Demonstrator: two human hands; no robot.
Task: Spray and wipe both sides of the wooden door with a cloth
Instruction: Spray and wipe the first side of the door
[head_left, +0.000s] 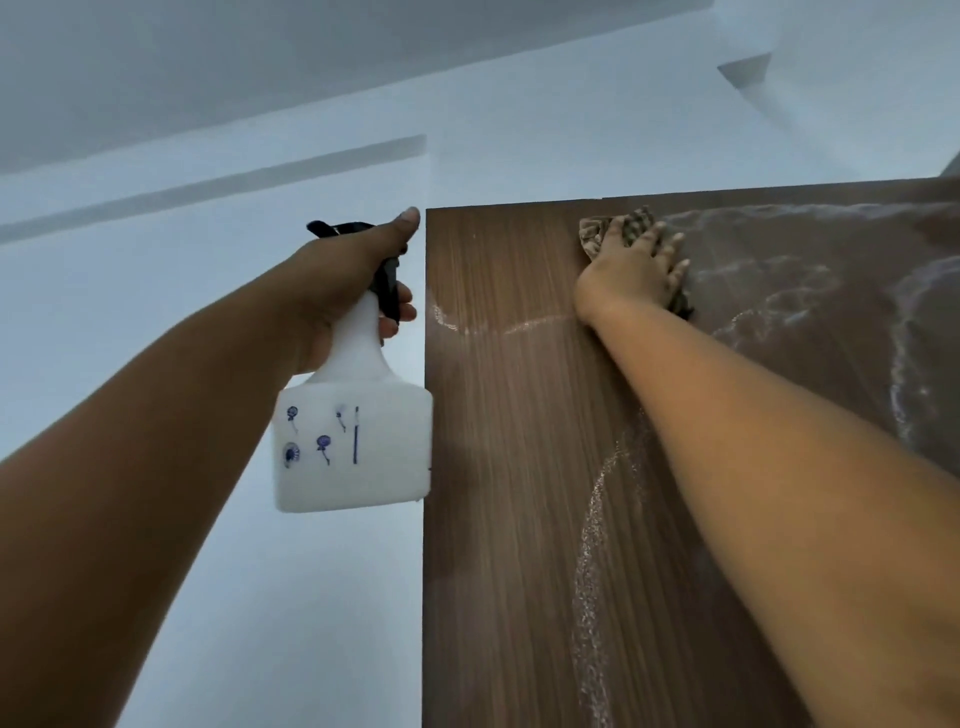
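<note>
Up high, the wooden door (519, 467) fills the right half of my head view, seen from below, brown with vertical grain, its top edge and left edge both visible. Wet streaks (592, 545) and foamy smears run across it: one curving line down the middle under the right forearm, a short arc near the left edge, and a wider cloudy patch at upper right.

My right hand (634, 265) lies flat against the door near its top edge, fingers spread and mostly straight, pressing a brown patterned cloth (597, 234) to the wood. Cloth is bunched, sticks out above and left of the hand, and a bit shows below the fingers at the right.

My left hand (343, 280) is raised just left of the door's edge, curled round the neck of a white spray bottle (353, 447). Thumb points up along the black spray head (387, 283), fingers wrap the front around the trigger. Cannot tell if the trigger is squeezed. Bottle hangs upright, squarish body with small blue flower prints, its right side just beside or touching the door edge, can't tell which.

Behind: pale wall (156, 322) and ceiling (208, 78), with a grey recessed strip (218, 182) at upper left.
</note>
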